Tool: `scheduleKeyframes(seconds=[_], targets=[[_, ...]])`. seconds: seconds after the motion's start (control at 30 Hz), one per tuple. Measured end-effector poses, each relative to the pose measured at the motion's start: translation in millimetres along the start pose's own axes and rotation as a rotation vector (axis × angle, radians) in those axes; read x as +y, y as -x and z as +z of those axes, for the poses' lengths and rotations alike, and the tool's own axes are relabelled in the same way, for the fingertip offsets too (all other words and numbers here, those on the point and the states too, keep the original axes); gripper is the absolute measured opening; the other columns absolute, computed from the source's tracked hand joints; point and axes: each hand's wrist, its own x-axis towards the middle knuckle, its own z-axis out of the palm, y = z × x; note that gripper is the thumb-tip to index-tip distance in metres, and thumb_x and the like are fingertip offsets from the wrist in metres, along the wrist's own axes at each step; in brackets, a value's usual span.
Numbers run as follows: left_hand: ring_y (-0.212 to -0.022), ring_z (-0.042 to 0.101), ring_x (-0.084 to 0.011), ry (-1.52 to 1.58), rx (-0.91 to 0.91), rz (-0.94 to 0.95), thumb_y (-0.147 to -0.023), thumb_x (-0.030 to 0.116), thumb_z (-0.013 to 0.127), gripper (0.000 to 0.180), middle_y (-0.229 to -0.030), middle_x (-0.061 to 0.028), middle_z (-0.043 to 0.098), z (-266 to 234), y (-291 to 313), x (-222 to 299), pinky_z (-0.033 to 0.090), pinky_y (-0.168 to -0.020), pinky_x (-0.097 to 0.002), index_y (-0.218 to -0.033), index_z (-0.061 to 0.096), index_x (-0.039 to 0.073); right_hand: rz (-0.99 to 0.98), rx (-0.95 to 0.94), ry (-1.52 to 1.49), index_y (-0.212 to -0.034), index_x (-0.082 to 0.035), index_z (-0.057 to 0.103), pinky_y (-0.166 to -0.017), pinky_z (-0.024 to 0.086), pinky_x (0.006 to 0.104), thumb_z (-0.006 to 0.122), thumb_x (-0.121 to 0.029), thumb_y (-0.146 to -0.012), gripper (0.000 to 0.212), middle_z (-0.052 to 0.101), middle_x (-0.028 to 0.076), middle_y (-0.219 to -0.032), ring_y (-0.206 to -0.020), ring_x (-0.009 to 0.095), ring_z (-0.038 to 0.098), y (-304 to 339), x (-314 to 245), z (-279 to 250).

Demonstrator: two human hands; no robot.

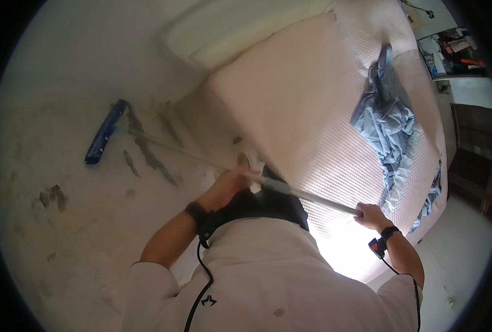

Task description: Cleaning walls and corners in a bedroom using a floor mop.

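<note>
The long pale mop handle [201, 160] ran from the bed's edge out to a blue mop head [106, 131], which lay flat on the pale floor [47, 232] well away from the bed [306, 110], among dark wet streaks [149, 155]. The left hand [229, 185] was wrapped around the handle midway, just beside the bed's near corner; the right hand [370, 214] was closed around its top end, over the mattress edge. The step in hand looked like wiping the streaked patch; the next stroke would call for drawing the head back through the marks. A crumpled blue-grey cloth [389, 127] lay on the bed. The fingers' undersides were hidden, and the glare near the right hand washed out the mattress.
</note>
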Motion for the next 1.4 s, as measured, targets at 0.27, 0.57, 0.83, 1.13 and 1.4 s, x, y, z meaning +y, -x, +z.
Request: scheduleKeyframes(seconds=[0.27,0.57,0.83,1.13,1.4], targets=[[-0.115,0.059,-0.0207,-0.195,-0.053,0.183,-0.102,0.034,0.046,0.041,-0.119,-0.0156,0.064,4.8,7.2,31.2,0.044,-0.103,-0.0350,-0.113,0.063,-0.002,-0.185,0.320,-0.007,-0.086,-0.008,0.063,-0.060,0.052,0.0433,0.071,-0.027,-0.081,0.022,0.065,0.011,-0.067,-0.065,0.032,0.066,-19.2,-78.1,-9.7],[-0.099,0.064,-0.0163,-1.171,-0.287,-0.141,-0.093,0.027,0.063,0.026,-0.102,-0.0090,0.070,0.1,30.0,60.8,0.049,-0.084,-0.0300,-0.107,0.070,0.005,-0.076,0.208,-0.037,-0.085,-0.008,0.065,-0.065,0.053,0.0449,0.070,-0.025,-0.079,0.019,0.065,0.013,-0.067,-0.066,0.033,0.067,-6.6,-89.9,11.2],[-0.102,0.061,-0.0268,-1.817,-0.181,0.904,-0.078,0.025,0.074,0.035,-0.100,-0.0094,0.064,-60.8,-51.1,40.1,0.047,-0.091,-0.0410,-0.107,0.062,0.009,0.034,0.166,0.001,-0.078,-0.008,0.061,-0.060,0.053,0.0431,0.073,-0.022,-0.077,0.018,0.064,0.012,-0.064,-0.062,0.033,0.066,23.6,-89.9,7.0],[-0.070,0.068,-0.0343,-1.776,-0.420,0.408,-0.083,0.015,0.060,0.011,-0.069,-0.0145,0.065,-94.9,-110.8,-39.1,0.052,-0.062,-0.0475,-0.090,0.060,0.005,-0.044,-0.317,-0.485,-0.135,-0.007,0.053,-0.106,0.041,0.0386,0.063,-0.034,-0.094,0.050,0.057,0.019,-0.131,-0.123,0.033,0.054,-78.0,-111.4,-28.9],[-0.068,0.069,-0.0299,-1.728,-0.486,0.372,-0.088,0.016,0.054,0.010,-0.067,-0.0106,0.066,-71.8,-96.6,-36.6,0.053,-0.064,-0.0430,-0.089,0.061,0.008,-0.259,0.810,-0.579,-0.139,0.002,0.047,-0.111,0.034,0.0414,0.053,-0.031,-0.099,0.052,0.050,0.022,-0.141,-0.134,0.034,0.044,-453.4,-225.4,-154.6]])
